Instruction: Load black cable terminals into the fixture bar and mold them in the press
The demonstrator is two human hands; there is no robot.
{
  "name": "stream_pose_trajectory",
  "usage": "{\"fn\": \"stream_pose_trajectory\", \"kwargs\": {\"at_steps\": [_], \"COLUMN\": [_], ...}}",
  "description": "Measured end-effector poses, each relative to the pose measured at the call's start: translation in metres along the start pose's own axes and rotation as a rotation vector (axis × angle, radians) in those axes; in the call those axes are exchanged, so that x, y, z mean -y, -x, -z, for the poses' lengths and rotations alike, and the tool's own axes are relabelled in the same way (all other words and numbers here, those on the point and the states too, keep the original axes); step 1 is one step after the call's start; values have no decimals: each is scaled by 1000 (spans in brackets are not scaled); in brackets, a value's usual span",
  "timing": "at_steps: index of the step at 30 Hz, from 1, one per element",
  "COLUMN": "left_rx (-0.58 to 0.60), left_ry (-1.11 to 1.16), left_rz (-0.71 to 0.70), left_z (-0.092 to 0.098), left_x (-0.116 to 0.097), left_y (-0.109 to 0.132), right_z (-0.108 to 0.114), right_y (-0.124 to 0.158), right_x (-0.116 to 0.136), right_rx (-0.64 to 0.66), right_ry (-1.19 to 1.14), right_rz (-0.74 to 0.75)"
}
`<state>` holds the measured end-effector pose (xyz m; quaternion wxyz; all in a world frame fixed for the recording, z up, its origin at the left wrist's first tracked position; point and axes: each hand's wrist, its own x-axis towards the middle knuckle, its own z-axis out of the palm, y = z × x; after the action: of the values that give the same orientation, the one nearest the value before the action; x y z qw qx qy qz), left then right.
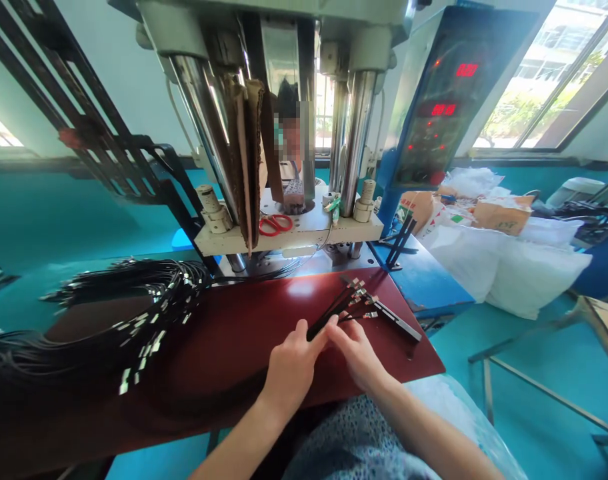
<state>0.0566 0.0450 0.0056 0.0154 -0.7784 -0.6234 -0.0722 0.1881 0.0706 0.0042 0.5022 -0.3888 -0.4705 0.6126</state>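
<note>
My left hand (pixel 293 363) is closed around a small bundle of black cables (pixel 326 319) above the front of the dark red table. Silvery connectors (pixel 357 293) fan out from the far end of the bundle. My right hand (pixel 357 348) meets it from the right, fingertips pinched at the cables beside the left thumb. A thin cable with a metal end (pixel 370 315) sticks out past the right fingers. Just beyond lies a narrow grey metal bar (pixel 397 321), slanting across the tabletop. Exactly which strands each finger grips is hidden.
A large coil of black cables with pale connectors (pixel 171 287) covers the table's left side. Behind stands a press with steel columns (pixel 357 133), red-handled scissors (pixel 276 225) on its plate, and a lit control box (pixel 429 120). White sacks (pixel 509 260) sit right. Someone is visible behind the press.
</note>
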Motion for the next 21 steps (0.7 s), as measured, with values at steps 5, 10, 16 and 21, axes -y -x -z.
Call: {"fn": "stream_pose_trajectory", "kwargs": {"at_steps": [5, 10, 16, 21], "left_rx": [5, 145, 114, 217], "left_ry": [593, 913, 742, 717], "left_rz": [122, 144, 46, 149], "left_z": [5, 10, 13, 7], "left_x": [14, 29, 18, 15], "left_y": [-1, -19, -14, 3], "right_z": [-3, 8, 12, 15], "right_y": [-11, 4, 0, -7], "right_x": [0, -1, -1, 8], "right_rx": [12, 85, 39, 226], "right_ry": [32, -76, -401, -427], "right_rz": [23, 23, -97, -98]}}
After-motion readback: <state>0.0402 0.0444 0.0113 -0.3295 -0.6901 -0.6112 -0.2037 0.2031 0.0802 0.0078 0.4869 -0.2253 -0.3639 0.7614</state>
